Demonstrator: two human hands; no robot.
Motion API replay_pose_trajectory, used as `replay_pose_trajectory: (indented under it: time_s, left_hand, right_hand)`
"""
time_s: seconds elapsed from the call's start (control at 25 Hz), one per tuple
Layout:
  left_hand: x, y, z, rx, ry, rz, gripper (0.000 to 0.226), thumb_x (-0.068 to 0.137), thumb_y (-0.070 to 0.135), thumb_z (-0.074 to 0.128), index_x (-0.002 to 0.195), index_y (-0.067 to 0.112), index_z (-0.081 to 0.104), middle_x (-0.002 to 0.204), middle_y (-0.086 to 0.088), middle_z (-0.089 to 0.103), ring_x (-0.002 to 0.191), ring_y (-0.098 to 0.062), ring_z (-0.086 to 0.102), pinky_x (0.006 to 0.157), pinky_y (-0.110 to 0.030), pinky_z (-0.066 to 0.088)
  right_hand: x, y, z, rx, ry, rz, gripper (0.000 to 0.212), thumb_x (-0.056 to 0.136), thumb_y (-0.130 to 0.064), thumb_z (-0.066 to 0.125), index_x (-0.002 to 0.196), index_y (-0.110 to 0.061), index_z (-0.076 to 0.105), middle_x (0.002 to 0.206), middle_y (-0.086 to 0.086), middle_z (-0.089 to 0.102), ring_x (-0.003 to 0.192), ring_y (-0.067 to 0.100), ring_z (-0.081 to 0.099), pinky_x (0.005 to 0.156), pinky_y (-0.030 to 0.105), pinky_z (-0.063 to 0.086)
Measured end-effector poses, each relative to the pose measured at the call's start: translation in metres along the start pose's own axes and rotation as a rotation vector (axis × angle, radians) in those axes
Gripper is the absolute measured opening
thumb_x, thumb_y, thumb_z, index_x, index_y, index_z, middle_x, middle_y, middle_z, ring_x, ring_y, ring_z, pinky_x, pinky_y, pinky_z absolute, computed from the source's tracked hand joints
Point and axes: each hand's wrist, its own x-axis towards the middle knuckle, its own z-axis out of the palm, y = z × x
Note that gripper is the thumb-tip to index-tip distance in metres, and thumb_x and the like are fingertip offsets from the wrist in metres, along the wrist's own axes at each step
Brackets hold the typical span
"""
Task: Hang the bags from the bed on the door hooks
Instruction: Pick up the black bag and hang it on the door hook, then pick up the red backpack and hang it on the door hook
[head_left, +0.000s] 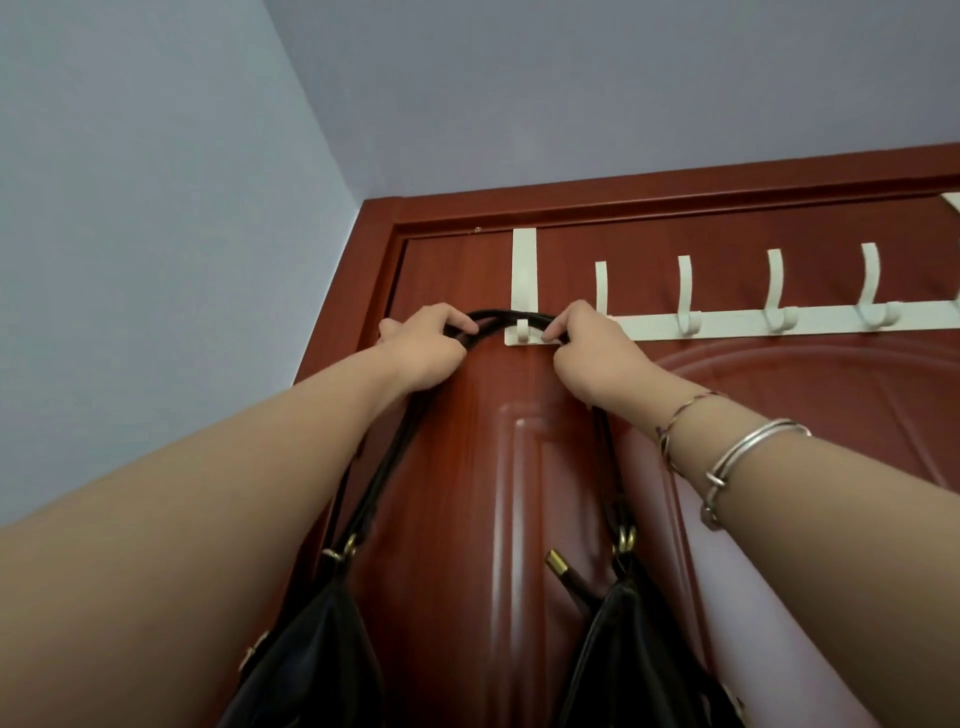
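In the head view, both arms reached up to the top of a red-brown door (519, 493), where a white over-the-door rack (753, 325) carried a row of hooks. The left hand (423, 345) was curled round the black straps (498, 318) just left of the end hook (522, 330), fingers pinching them from above. The right hand (592, 353) pinched the same straps just right of that hook, its fingertips against the rack's bar. Two bangles (748, 457) sat on the right wrist.

The straps arched between the two hands and crossed the end hook; whether they already sat behind its tip or only lay against its front could not be told. From the hands the straps ran down to brass rings and the black bag (322, 649), which hung against the door between the forearms, its body cut off by the lower edge.

As a judgement, this bag was at the very point of being hung: lifted to the hook, not yet let go. The four other hooks (774, 306) to the right stood bare. The bed was out of sight, so how many bags were left could not be told.
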Motion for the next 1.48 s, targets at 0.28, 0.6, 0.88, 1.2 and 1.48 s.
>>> replay_pose_trajectory:
  time_s: [0.28,0.6,0.88,1.2,1.48]
  left_hand:
    - [-0.040,-0.017,0.019,-0.098,-0.043,0.102,0.039,0.088,0.012,0.051,0.115,0.039,0.059,0.141,-0.001,0.043,0.120,-0.023,0.043,0.097,-0.027,0.037]
    - [-0.141,0.004,0.050,-0.361,0.179,0.468,0.025,0.080,0.003,0.049,0.081,0.023,0.065,0.097,0.023,0.062,0.103,-0.006,0.042,0.084,0.001,0.026]
    - [-0.280,0.133,0.099,-0.595,-0.328,0.370,0.016,0.082,0.008,0.055,0.078,0.017,0.067,0.080,0.002,0.073,0.082,-0.016,0.065,0.075,-0.019,0.044]
    - [-0.552,0.372,0.118,-1.073,-0.857,0.232,0.021,0.081,0.008,0.052,0.071,0.021,0.065,0.070,0.004,0.074,0.050,-0.002,0.056,0.049,-0.020,0.042]
    - [-0.768,0.595,0.035,-1.324,-1.332,0.513,0.022,0.084,0.010,0.051,0.072,0.026,0.062,0.069,0.007,0.073,0.067,-0.008,0.064,0.054,-0.013,0.043]
  right_hand:
    - [-0.039,-0.006,0.019,0.142,-0.095,0.032,0.021,0.081,-0.007,0.036,0.095,-0.022,0.041,0.082,0.011,0.063,0.047,0.023,0.060,0.046,0.028,0.050]
    - [-0.173,0.045,-0.041,0.166,0.074,0.009,0.013,0.082,-0.016,0.048,0.088,-0.026,0.053,0.102,0.007,0.059,0.082,0.011,0.055,0.078,0.030,0.048]
    - [-0.297,0.053,-0.256,-0.269,0.065,0.388,0.010,0.084,-0.014,0.049,0.090,-0.015,0.057,0.084,-0.002,0.058,0.075,0.019,0.055,0.070,0.034,0.047]
    - [-0.540,-0.049,-0.546,-0.564,0.157,0.884,0.012,0.085,-0.013,0.046,0.085,-0.022,0.055,0.091,-0.006,0.060,0.095,0.029,0.064,0.081,0.045,0.053]
    - [-0.711,-0.198,-0.759,-0.800,0.550,1.173,0.014,0.085,-0.011,0.046,0.080,-0.022,0.054,0.086,-0.002,0.061,0.077,0.021,0.063,0.064,0.034,0.051]
